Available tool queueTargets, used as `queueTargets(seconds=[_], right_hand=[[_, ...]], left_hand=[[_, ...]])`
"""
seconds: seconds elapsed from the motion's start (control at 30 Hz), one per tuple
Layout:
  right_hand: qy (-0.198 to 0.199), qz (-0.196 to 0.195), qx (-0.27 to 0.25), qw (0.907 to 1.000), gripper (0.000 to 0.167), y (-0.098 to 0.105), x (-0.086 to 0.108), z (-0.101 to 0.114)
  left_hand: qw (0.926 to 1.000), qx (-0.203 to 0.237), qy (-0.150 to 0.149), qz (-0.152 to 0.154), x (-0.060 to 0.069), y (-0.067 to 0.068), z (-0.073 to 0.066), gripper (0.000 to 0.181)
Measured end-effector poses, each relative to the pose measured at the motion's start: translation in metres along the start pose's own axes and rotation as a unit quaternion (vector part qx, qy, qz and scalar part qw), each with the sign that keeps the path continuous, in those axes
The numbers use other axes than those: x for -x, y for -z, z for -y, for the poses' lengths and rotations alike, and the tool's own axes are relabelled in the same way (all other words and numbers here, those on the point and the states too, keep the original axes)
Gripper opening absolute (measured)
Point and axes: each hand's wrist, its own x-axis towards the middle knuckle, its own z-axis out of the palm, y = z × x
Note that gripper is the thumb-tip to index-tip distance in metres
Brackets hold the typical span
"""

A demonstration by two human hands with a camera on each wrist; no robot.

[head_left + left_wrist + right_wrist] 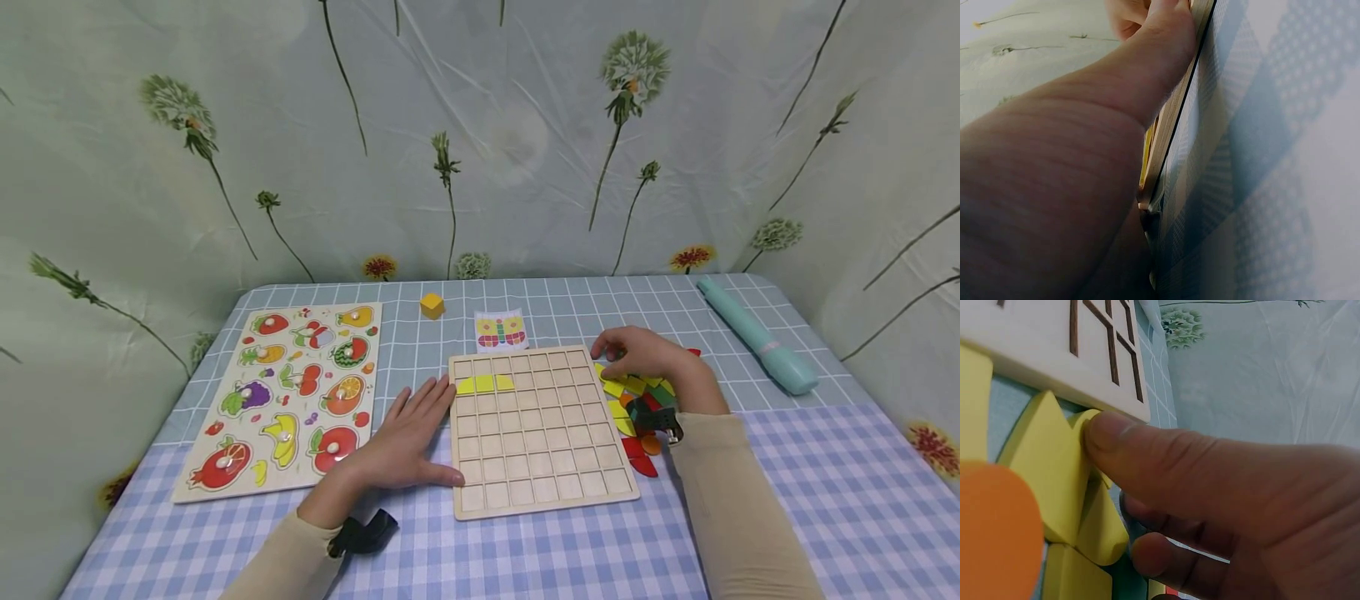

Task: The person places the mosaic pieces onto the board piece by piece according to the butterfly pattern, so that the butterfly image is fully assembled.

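My left hand (408,437) lies with fingers spread along the left edge of a wooden grid board (547,492), its thumb touching the lower part of that edge. Three yellow pieces (484,383) sit side by side in the board's second row from the top. At the board's right edge, my right hand (637,354) hovers low over a pile of coloured pieces. The right wrist view shows its thumb (1147,447) touching a yellow piece (1080,419) against the board's side, the other fingers bent below. Yellow pieces (1047,469) and an orange piece (997,534) lie nearby.
A fruit knob puzzle (251,417) lies on the left. Behind the board are a butterfly picture card (501,332) and an orange-yellow block (432,306). A teal cylindrical object (757,337) rests at the back right. Red pieces (641,462) lie near the right wrist.
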Motion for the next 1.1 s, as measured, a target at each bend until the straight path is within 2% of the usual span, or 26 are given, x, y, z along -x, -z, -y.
queueTargets(seconds=[0.27, 0.83, 1.1], right_hand=[[-0.011, 0.005, 0.002, 0.9999, 0.015, -0.0017, -0.0013, -0.0003], [-0.012, 0.006, -0.025, 0.9996, 0.016, -0.0006, 0.0003, 0.0004], [0.014, -0.006, -0.028, 0.9995, 0.013, 0.0012, 0.0009, 0.0033]], left_hand=[[1.0000, -0.001, 0.000, -0.002, 0.0001, -0.0009, 0.0004, 0.124], [1.0000, 0.002, -0.003, -0.003, 0.0013, 0.0007, 0.0008, 0.124], [1.0000, 0.004, -0.003, -0.002, 0.0012, 0.0002, 0.0003, 0.123]])
